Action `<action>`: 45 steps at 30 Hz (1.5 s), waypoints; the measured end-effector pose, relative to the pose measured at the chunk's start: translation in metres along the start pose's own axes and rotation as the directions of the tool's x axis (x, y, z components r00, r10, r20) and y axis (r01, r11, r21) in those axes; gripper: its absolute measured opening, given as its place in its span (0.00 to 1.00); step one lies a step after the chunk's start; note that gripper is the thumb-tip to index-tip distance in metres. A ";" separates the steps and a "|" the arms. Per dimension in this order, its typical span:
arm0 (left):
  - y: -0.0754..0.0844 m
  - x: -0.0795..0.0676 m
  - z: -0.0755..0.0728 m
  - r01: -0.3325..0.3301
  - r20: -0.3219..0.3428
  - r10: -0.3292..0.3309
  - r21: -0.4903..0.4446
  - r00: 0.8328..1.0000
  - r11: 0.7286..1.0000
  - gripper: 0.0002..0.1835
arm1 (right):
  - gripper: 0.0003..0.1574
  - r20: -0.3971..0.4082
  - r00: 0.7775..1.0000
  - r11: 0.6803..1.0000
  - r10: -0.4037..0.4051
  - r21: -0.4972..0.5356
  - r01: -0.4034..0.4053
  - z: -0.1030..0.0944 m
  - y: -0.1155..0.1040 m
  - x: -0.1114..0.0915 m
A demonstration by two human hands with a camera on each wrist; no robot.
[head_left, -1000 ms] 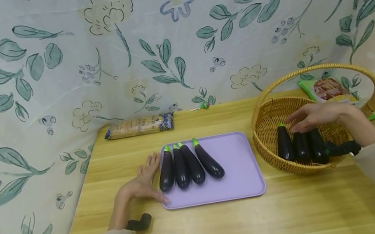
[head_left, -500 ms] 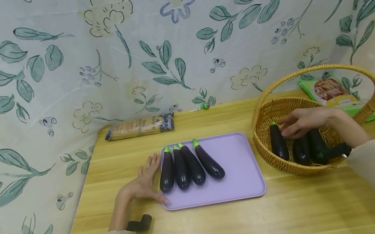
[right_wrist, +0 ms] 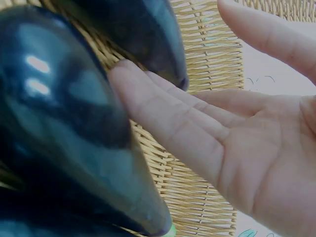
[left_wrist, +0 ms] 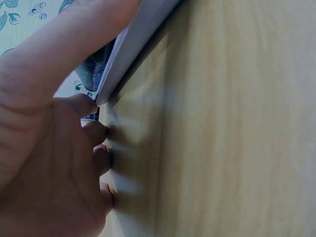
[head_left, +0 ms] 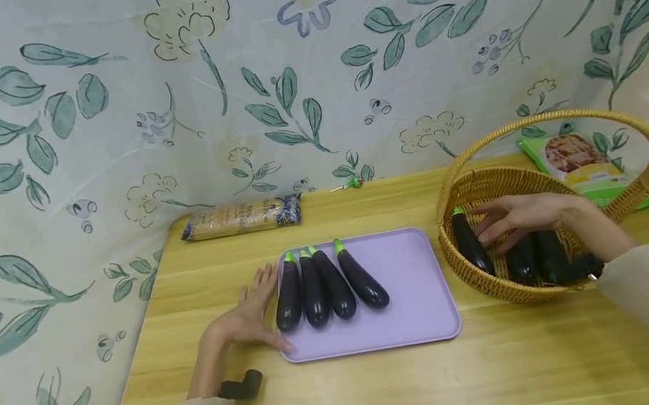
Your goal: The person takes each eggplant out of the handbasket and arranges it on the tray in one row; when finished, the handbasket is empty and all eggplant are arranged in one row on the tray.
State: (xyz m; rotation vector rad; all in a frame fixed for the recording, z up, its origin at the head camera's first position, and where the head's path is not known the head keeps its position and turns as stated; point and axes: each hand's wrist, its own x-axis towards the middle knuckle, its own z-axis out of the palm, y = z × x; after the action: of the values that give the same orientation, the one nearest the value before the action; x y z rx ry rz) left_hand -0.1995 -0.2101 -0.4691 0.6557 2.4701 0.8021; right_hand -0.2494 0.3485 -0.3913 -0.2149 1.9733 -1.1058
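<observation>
My left hand (head_left: 243, 322) lies with fingers spread at the left edge of the lilac tray (head_left: 413, 284). Its thumb touches the rim, and the other fingertips rest along that side, close to the table in the left wrist view. Several dark eggplants (head_left: 313, 295) with green stem ends lie side by side on the tray. Inside the wicker basket (head_left: 496, 288), my right hand (head_left: 522, 215) reaches with extended fingers against the leftmost eggplant (head_left: 471, 247). Two more eggplants (head_left: 522, 263) lie below that hand, partly hidden by it. The right wrist view shows its thumb apart from the fingers.
The basket's tall handle (head_left: 550, 116) arches over the right hand. Behind the basket leans a green food packet (head_left: 574, 162). A noodle-like packet (head_left: 241, 219) and a small green-and-red item (head_left: 352, 184) lie at the table's back edge, before a floral cloth (head_left: 305, 90).
My right hand has moved left inside the basket, and the leftmost eggplant has shifted left with it, away from the other two. The left hand and tray have stayed put.
</observation>
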 end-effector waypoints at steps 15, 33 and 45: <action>-0.001 -0.001 0.002 -0.012 -0.003 0.012 -0.010 1.000 1.000 0.83 | 0.62 0.018 1.000 1.000 0.022 -0.018 -0.022 0.017 -0.004 0.000; -0.002 0.001 0.000 -0.008 0.002 0.008 0.004 1.000 1.000 0.84 | 0.66 -0.056 0.998 0.979 0.039 -0.200 -0.049 0.038 -0.021 0.005; -0.001 0.001 0.000 -0.015 -0.001 0.015 0.002 1.000 1.000 0.83 | 0.63 -0.041 0.999 0.990 0.029 -0.134 -0.034 0.018 -0.009 -0.004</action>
State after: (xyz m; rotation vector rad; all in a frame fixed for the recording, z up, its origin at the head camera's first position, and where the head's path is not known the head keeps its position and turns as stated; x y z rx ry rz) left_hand -0.2003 -0.2104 -0.4702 0.6750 2.4698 0.8058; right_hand -0.2358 0.3344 -0.3866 -0.2341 2.0814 -0.9645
